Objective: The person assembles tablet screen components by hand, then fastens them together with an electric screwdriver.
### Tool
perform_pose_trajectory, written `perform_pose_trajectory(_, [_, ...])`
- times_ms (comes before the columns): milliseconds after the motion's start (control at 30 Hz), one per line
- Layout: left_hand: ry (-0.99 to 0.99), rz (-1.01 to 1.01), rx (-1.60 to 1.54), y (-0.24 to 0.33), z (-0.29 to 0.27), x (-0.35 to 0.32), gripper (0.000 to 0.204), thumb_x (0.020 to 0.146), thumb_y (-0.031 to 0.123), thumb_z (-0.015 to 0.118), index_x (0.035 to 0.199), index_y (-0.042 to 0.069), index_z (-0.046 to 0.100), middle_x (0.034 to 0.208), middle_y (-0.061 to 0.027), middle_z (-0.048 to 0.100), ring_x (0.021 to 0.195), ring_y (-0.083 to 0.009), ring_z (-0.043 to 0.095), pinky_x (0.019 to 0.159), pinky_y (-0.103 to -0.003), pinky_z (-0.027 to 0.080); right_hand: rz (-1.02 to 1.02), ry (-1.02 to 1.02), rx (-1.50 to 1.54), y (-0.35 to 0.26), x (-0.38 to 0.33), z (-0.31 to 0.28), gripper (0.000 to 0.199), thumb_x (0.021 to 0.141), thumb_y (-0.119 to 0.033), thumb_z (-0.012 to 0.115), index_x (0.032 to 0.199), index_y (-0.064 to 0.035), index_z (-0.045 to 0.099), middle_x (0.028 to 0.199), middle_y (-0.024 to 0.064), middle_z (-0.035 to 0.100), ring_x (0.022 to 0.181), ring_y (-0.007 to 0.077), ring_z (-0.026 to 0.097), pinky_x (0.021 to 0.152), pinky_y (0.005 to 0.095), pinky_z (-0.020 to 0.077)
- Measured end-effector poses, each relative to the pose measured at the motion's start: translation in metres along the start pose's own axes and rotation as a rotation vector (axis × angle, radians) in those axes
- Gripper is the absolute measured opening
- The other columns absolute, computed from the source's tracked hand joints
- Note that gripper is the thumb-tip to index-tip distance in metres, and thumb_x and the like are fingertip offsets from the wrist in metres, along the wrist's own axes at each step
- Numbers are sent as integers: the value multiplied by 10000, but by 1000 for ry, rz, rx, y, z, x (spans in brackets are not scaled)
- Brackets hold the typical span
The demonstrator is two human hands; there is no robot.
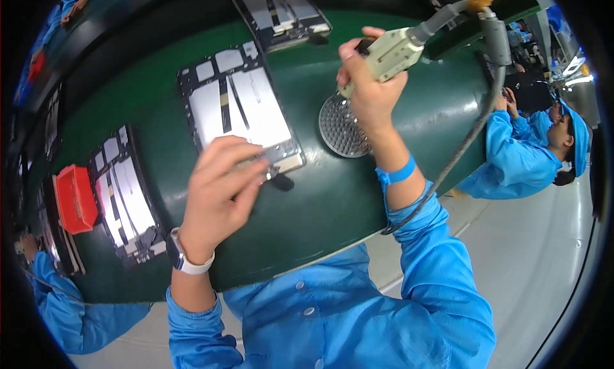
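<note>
My right hand (pixel 371 87) is wrapped round a pale electric screwdriver (pixel 391 54), whose lower end points down toward a round grey dish (pixel 339 127) with a dimpled surface. Whether its tip touches the dish is hidden by my fingers. My left hand (pixel 224 187) is at the near edge of an opened tablet (pixel 261 107), its fingers bent and the thumb close to the index finger. Anything small between those fingertips is too hard to make out. The tablet lies with silver battery panels showing, and a short dark tab (pixel 282 181) sticks out from its near edge.
Another opened tablet (pixel 125 199) lies to the left, beside a red bin (pixel 77 199). One more tablet (pixel 281 14) is at the far side. A thick grey cable (pixel 470 129) hangs down on the right. Co-workers in blue sit at both ends of the green table (pixel 307 222).
</note>
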State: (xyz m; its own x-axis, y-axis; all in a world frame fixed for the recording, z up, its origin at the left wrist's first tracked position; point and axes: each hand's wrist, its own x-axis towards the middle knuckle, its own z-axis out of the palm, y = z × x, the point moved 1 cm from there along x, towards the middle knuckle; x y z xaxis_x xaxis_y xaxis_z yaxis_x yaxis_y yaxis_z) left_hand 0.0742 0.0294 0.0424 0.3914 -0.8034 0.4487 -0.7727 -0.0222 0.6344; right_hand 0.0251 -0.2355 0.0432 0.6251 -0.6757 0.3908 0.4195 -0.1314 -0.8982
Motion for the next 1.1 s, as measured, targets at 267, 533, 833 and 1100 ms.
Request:
perform_pose_trajectory(267, [-108,163,304,9,28,-7,272,695,52,768,961,34,710,1085,-71,676,1017,-284,624,830,-400,513,-164,-22,75,-26,-10,-6,432,845,18,706,1230,43,512,882,93,681,574,112,593,485,235,474])
perform_pose_trajectory(533, [178,12,177,17,49,-7,204,718,-9,746,915,18,696,929,-69,667,802,-259,620,647,-350,510,-106,-103,90,-34,-24,3,462,836,25,724,1246,40,512,904,79,676,607,92,595,493,226,494])
perform_pose_trajectory(833, [149,45,368,24,58,3,181,730,91,774,859,9,677,886,-49,603,812,-229,569,691,-356,482,-100,-119,146,-43,-33,5,484,833,28,721,1259,42,492,900,89,668,607,92,590,482,216,485])
perform_pose_trajectory(1100, [165,18,418,29,67,5,183,713,21,779,858,3,670,856,-60,582,806,-246,574,660,-361,467,-43,-214,227,-51,-51,12,543,839,19,722,1303,9,441,933,125,652,618,99,580,484,220,471])
